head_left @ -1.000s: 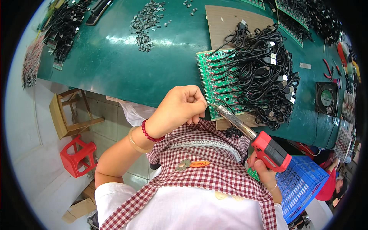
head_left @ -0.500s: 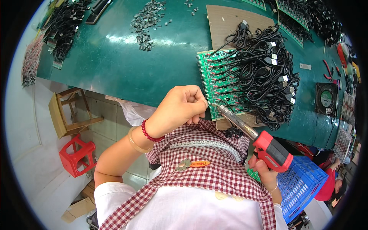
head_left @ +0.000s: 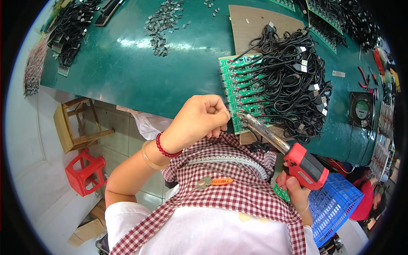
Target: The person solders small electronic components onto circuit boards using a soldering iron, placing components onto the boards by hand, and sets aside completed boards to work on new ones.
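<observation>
My right hand (head_left: 296,190) grips a red and black soldering iron (head_left: 307,166) shaped like a gun. Its long metal barrel points up and left, and the tip is over the lower left part of a green circuit board panel (head_left: 246,90). Rows of metal pins line the panel's left edge, and black USB cables (head_left: 291,91) with red wire ends run from it in a tangled heap. Beside that pinned edge, my left hand (head_left: 203,115) is closed in a pinch; whatever lies between its fingertips is too small to make out.
A brown board (head_left: 244,27) lies under the panel on the green table (head_left: 106,76). Small pin parts (head_left: 161,29) are heaped at the back. At right are a black fan (head_left: 362,109) and a blue crate (head_left: 335,208); a red stool (head_left: 86,172) stands at left.
The soldering iron and my right hand have shifted slightly right and down, with the tip moving a little along the panel. My left hand has stayed in place.
</observation>
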Demonstrator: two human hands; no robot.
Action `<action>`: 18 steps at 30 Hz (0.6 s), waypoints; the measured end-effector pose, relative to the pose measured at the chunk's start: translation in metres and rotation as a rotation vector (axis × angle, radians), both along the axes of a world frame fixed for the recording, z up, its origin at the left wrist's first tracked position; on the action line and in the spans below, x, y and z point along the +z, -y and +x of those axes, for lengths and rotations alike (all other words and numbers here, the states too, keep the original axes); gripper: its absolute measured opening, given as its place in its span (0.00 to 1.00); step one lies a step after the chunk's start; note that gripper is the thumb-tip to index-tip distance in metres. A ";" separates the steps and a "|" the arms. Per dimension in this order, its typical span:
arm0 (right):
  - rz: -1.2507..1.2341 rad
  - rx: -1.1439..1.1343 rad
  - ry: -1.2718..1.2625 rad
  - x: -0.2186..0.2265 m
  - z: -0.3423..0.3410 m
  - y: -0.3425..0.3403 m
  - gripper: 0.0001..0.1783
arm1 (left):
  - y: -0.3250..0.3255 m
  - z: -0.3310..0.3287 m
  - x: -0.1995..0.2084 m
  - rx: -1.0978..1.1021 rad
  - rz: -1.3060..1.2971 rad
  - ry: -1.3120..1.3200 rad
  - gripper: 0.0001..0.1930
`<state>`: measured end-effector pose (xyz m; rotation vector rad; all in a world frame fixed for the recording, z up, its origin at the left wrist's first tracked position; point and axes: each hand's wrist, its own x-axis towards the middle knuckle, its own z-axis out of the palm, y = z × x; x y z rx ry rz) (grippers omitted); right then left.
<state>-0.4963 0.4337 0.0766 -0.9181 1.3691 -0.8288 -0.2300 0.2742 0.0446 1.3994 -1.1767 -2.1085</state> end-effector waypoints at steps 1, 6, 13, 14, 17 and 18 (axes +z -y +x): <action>0.002 0.008 -0.010 0.000 0.000 0.000 0.27 | 0.000 0.000 0.000 -0.003 0.003 0.002 0.06; 0.014 0.017 -0.010 -0.004 0.000 0.001 0.27 | 0.001 0.000 0.001 -0.005 0.009 -0.003 0.05; -0.024 -0.005 -0.016 -0.004 0.002 0.004 0.27 | 0.004 0.004 0.006 -0.057 0.026 0.019 0.07; -0.024 -0.009 -0.018 -0.005 0.002 0.005 0.27 | 0.008 0.005 0.007 -0.061 0.025 0.017 0.07; -0.045 -0.018 -0.058 -0.004 0.004 0.006 0.27 | 0.025 0.023 0.003 -0.053 -0.386 0.338 0.08; -0.041 -0.059 -0.007 -0.002 0.004 0.007 0.27 | 0.035 0.033 -0.001 -0.013 -0.851 0.627 0.08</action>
